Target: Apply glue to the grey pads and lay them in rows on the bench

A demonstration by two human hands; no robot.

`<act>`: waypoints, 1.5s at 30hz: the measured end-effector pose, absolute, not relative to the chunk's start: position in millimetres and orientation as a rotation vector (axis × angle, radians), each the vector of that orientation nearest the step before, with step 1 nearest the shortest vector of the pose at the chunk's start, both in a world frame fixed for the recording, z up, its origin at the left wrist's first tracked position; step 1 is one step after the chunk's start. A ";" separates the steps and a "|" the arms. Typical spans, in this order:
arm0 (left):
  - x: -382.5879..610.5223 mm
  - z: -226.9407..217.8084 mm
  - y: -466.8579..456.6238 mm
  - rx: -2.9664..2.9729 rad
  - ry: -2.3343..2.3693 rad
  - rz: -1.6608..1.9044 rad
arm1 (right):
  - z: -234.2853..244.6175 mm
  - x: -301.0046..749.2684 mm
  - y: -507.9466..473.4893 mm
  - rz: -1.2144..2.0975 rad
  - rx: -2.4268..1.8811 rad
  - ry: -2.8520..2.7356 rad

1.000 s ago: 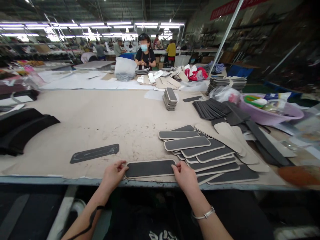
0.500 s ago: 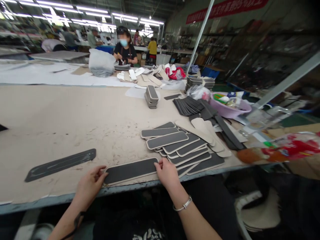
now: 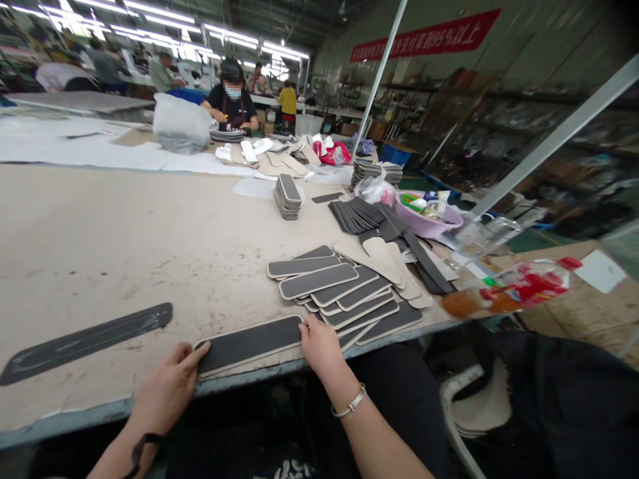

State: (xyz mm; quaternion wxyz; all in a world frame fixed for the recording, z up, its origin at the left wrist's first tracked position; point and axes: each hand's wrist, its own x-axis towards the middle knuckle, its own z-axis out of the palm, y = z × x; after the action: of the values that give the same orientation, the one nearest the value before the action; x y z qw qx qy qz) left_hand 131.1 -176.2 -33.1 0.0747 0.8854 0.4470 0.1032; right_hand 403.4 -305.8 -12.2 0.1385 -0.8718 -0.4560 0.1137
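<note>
Our left hand [image 3: 167,386] and right hand [image 3: 322,346] pinch opposite ends of a pale-edged panel [image 3: 252,342] at the table's [image 3: 124,233] near edge, seemingly mid-work, while the similar pile [image 3: 318,281] at right looks already edged and one borderless dark strip [image 3: 90,340] at left appears unfinished.

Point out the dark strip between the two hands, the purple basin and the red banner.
Dark strip [image 3: 252,344]: head view, middle of its dark face.
Purple basin [image 3: 425,227]: head view, front wall.
Red banner [image 3: 426,38]: head view, middle of its face.
</note>
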 end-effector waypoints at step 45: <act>145.7 -21.0 -188.7 2.941 0.773 -0.129 | -59.4 388.4 -321.0 0.246 -2.179 -1.947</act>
State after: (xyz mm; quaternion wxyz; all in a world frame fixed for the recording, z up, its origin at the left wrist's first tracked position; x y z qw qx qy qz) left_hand 145.7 -188.7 -21.0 0.0491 0.9651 0.2537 -0.0425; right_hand 388.4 -321.0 -59.4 0.1045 -0.7389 -0.6604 0.0834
